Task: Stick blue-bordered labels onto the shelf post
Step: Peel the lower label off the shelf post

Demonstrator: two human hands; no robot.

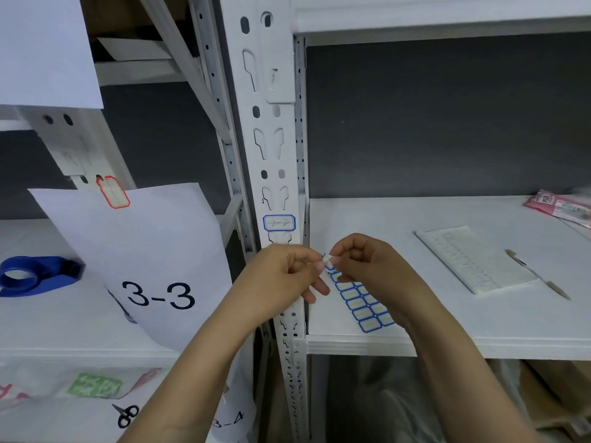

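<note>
A white slotted shelf post (pixel 271 148) runs down the middle of the view. One blue-bordered label (pixel 279 223) with handwriting is stuck on it, just above my hands. A sheet of blue-bordered labels (pixel 361 303) hangs in front of the right-hand shelf. My left hand (pixel 284 276) pinches the sheet's top edge. My right hand (pixel 364 263) pinches a label at the same top corner with thumb and forefinger. Both hands meet close in front of the post.
The white shelf (pixel 479 314) on the right carries a white label pad (pixel 473 260), a pen (pixel 537 274) and a pink packet (pixel 563 207). On the left sit a blue tape dispenser (pixel 35 274), a paper sign "3-3" (pixel 144 266) and a red-bordered label (pixel 112 192).
</note>
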